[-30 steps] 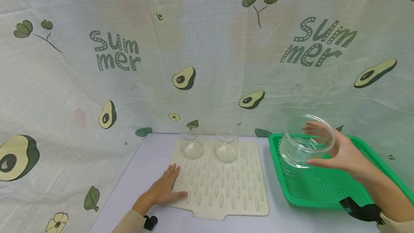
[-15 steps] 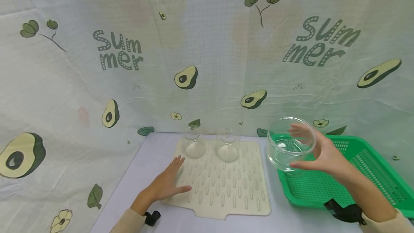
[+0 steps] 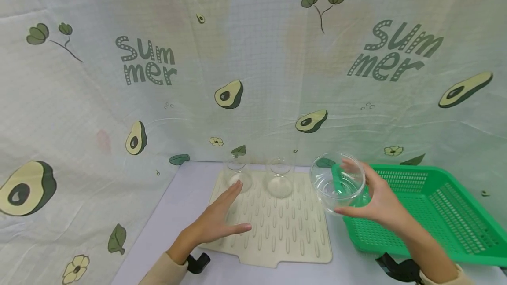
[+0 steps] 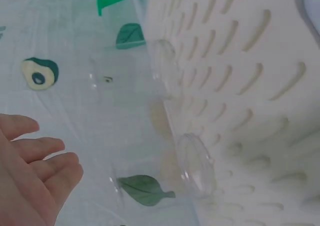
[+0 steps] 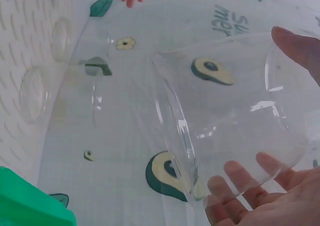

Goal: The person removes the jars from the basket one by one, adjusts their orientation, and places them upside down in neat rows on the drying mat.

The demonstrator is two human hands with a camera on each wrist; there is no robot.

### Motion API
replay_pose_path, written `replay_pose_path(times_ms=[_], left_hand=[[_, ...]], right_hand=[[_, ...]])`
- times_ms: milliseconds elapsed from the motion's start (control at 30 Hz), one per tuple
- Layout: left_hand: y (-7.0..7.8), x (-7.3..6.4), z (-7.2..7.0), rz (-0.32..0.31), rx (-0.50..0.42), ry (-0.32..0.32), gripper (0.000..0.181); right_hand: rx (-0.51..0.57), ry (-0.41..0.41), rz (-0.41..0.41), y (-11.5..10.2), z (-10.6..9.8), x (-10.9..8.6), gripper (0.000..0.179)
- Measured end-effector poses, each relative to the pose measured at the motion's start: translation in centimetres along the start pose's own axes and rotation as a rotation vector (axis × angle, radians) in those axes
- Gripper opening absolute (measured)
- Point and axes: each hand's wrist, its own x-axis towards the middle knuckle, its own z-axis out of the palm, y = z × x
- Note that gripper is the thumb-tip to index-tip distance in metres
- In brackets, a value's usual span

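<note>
My right hand [image 3: 374,203] grips a clear bowl [image 3: 336,184] by its side, thumb at the front and fingers around the back. The bowl is raised off the table, between the mat's right edge and the green basket. In the right wrist view, the fingertips show through the wall of the bowl [image 5: 230,106]. Over the left part of the cream ridged mat [image 3: 277,236], my left hand [image 3: 210,223] is spread, thumb apart, holding nothing. Two clear cups stand at the back of the mat, a left cup [image 3: 237,175] and a right cup [image 3: 279,179].
A green perforated basket [image 3: 420,256] stands on the white table [image 3: 158,236], right of the mat. Behind everything hangs a pale cloth [image 3: 261,74] printed with avocados and leaves. Both wrists wear black camera mounts.
My right hand has carried the bowl leftward from over the basket toward the mat. My left hand has lifted from the mat's left edge and moved right, over it.
</note>
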Motion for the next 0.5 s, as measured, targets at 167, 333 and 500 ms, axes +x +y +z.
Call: replay_pose_path(times_ms=[167, 333, 500], left_hand=[[2.2, 0.7, -0.4, 0.053, -0.045, 0.029, 0.106], [4.5, 1.4, -0.9, 0.101, -0.109, 0.024, 0.105], [6.6, 2.0, -1.2, 0.136, -0.127, 0.038, 0.108]], right_hand=[[-0.11, 0.036, 0.047, -0.9, 1.7, -0.5, 0.106], [-0.108, 0.109, 0.009, -1.0, 3.6, -0.7, 0.106], [-0.134, 0.165, -0.071, -0.7, 5.2, -0.9, 0.109]])
